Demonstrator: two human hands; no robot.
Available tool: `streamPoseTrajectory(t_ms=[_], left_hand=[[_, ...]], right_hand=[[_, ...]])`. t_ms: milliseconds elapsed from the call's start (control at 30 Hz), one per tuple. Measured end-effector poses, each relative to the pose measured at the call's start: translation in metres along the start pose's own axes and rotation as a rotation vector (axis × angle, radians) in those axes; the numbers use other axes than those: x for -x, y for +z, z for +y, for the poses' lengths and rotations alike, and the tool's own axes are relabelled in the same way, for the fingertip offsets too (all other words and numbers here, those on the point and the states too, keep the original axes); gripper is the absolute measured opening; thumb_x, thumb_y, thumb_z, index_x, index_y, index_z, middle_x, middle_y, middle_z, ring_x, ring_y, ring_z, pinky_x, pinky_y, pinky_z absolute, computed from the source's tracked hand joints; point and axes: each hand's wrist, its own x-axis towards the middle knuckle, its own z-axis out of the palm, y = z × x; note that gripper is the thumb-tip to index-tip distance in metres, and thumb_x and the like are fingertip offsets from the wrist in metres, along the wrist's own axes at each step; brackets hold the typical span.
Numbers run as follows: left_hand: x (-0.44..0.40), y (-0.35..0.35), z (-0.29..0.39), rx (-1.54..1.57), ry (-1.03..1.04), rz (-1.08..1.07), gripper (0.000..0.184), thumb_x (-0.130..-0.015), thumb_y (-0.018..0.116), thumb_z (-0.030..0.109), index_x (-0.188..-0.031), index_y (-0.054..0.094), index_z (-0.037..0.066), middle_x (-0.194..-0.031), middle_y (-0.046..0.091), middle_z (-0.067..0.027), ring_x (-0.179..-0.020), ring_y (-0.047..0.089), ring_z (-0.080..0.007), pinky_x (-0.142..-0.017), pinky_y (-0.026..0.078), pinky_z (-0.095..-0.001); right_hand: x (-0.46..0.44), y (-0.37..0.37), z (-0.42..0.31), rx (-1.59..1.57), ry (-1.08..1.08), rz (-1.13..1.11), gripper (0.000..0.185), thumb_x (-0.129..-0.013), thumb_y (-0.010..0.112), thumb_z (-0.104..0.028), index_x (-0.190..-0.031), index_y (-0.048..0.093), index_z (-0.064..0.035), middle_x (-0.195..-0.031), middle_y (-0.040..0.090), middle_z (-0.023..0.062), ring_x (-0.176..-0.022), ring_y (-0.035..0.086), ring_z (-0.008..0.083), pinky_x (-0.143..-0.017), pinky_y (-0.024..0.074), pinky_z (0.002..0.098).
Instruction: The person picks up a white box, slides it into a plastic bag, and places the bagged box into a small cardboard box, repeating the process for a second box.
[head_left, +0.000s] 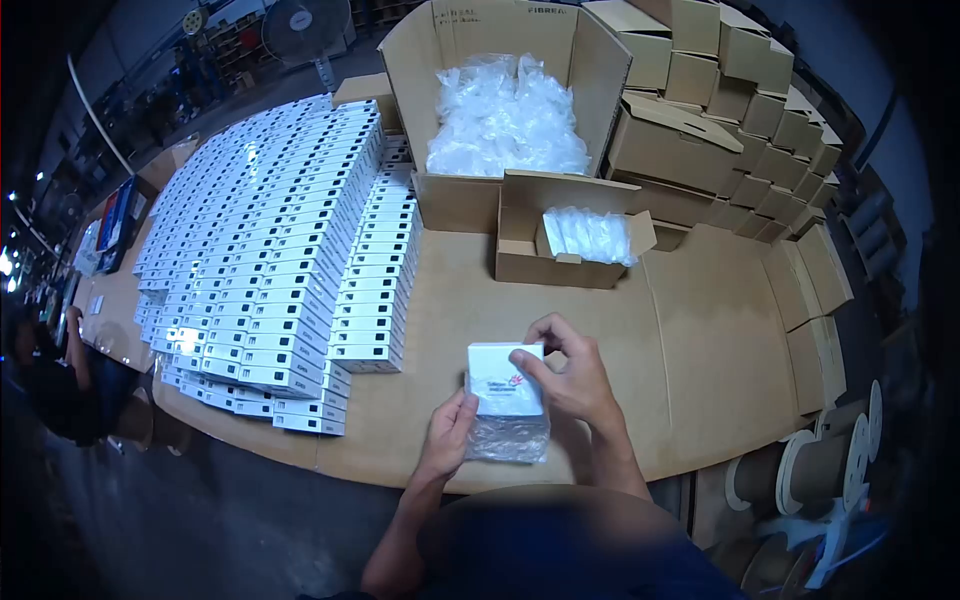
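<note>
A small white box (500, 372) with a red logo and dark print is between my two hands above the table. A clear plastic bag (508, 440) hangs at its lower end; how much of the box lies inside it I cannot tell. My left hand (450, 432) grips the lower left side, thumb along the edge. At the upper right corner, my right hand (572, 375) pinches the box, its thumb on the front face. Beyond them stands an open cardboard carton (555, 270) with a row of clear-wrapped packs (588, 235) inside.
Stacked white boxes (250, 250) fill the table's left side. At the back, a large carton (600, 100) holds many clear plastic bags (510, 115). Brown cartons (690, 150) are piled at the right rear. Cable reels (825, 465) sit lower right. Another person (60, 370) is at far left.
</note>
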Motion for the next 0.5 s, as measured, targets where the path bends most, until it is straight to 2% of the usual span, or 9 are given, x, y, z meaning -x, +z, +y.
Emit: streamPoseTrajectory(t_ms=[33, 67, 167, 200, 300, 333, 433, 500], left_hand=[[0.0, 0.001, -0.001, 0.071, -0.027, 0.015, 0.041, -0.113, 0.044, 0.026, -0.137, 0.053, -0.005, -0.124, 0.066, -0.0109, -0.112, 0.062, -0.0145, -0.099, 0.05, -0.0312], [0.0, 0.001, -0.002, 0.143, -0.054, 0.028, 0.041, -0.112, 0.044, 0.026, -0.137, 0.053, -0.005, -0.125, 0.065, -0.0117, -0.113, 0.062, -0.0156, -0.1, 0.05, -0.0324], [-0.004, -0.003, -0.007, 0.275, -0.03, 0.074, 0.041, -0.112, 0.044, 0.027, -0.139, 0.05, -0.004, -0.128, 0.064, -0.013, -0.116, 0.063, -0.0189, -0.103, 0.05, -0.0364], [-0.005, -0.006, -0.011, 0.269, -0.002, 0.092, 0.042, -0.112, 0.044, 0.028, -0.14, 0.048, -0.003, -0.129, 0.063, -0.0134, -0.118, 0.063, -0.0203, -0.104, 0.05, -0.0375], [-0.008, -0.003, -0.002, 0.296, 0.047, 0.112, 0.043, -0.112, 0.043, 0.029, -0.141, 0.047, -0.003, -0.13, 0.063, -0.0131, -0.118, 0.063, -0.0208, -0.104, 0.051, -0.0375], [-0.01, -0.006, -0.003, 0.261, 0.063, 0.098, 0.044, -0.112, 0.042, 0.029, -0.142, 0.046, -0.002, -0.129, 0.063, -0.0125, -0.118, 0.062, -0.0204, -0.105, 0.05, -0.0375], [-0.012, -0.003, -0.001, 0.209, 0.089, 0.115, 0.044, -0.113, 0.042, 0.029, -0.143, 0.046, -0.002, -0.128, 0.063, -0.0123, -0.119, 0.061, -0.0197, -0.106, 0.048, -0.0376], [-0.014, -0.008, -0.006, 0.138, 0.158, 0.088, 0.046, -0.113, 0.039, 0.031, -0.143, 0.046, -0.003, -0.131, 0.062, -0.0127, -0.121, 0.059, -0.0196, -0.108, 0.045, -0.0363]], right_hand=[[0.0, 0.001, 0.0, -0.01, 0.015, -0.025, 0.021, -0.092, 0.075, -0.016, -0.097, 0.063, 0.0012, -0.086, 0.071, 0.0121, -0.083, 0.072, 0.0202, -0.076, 0.0562, 0.034], [0.001, -0.001, -0.001, -0.022, 0.083, -0.111, 0.022, -0.096, 0.07, -0.014, -0.108, 0.061, 0.0017, -0.097, 0.072, 0.0121, -0.09, 0.071, 0.0188, -0.08, 0.0559, 0.033], [0.009, 0.0, 0.016, -0.448, 0.178, -0.074, 0.027, -0.099, 0.066, -0.01, -0.121, 0.055, 0.0018, -0.114, 0.069, 0.0128, -0.1, 0.068, 0.0173, -0.087, 0.0546, 0.0301], [0.014, -0.003, 0.03, -0.501, 0.193, -0.123, 0.037, -0.098, 0.066, -0.005, -0.13, 0.049, 0.0014, -0.124, 0.064, 0.013, -0.106, 0.065, 0.0154, -0.092, 0.053, 0.0278], [0.035, 0.002, 0.035, -0.608, 0.167, -0.146, 0.036, -0.096, 0.067, -0.001, -0.128, 0.051, 0.0004, -0.125, 0.062, 0.0137, -0.102, 0.064, 0.0134, -0.091, 0.0527, 0.0278], [0.04, 0.009, 0.032, -0.66, 0.208, -0.087, 0.033, -0.093, 0.071, 0.002, -0.123, 0.056, 0.0013, -0.115, 0.066, 0.0096, -0.1, 0.065, 0.0111, -0.089, 0.0535, 0.0256], [0.052, 0.028, 0.035, -0.691, 0.301, 0.05, 0.023, -0.094, 0.072, 0.0, -0.114, 0.062, 0.002, -0.108, 0.068, 0.0071, -0.098, 0.065, 0.0099, -0.089, 0.0534, 0.0248], [0.053, 0.034, 0.033, -0.698, 0.28, 0.125, 0.015, -0.095, 0.071, -0.001, -0.108, 0.065, 0.0025, -0.106, 0.07, 0.008, -0.1, 0.065, 0.011, -0.09, 0.0527, 0.0255]])
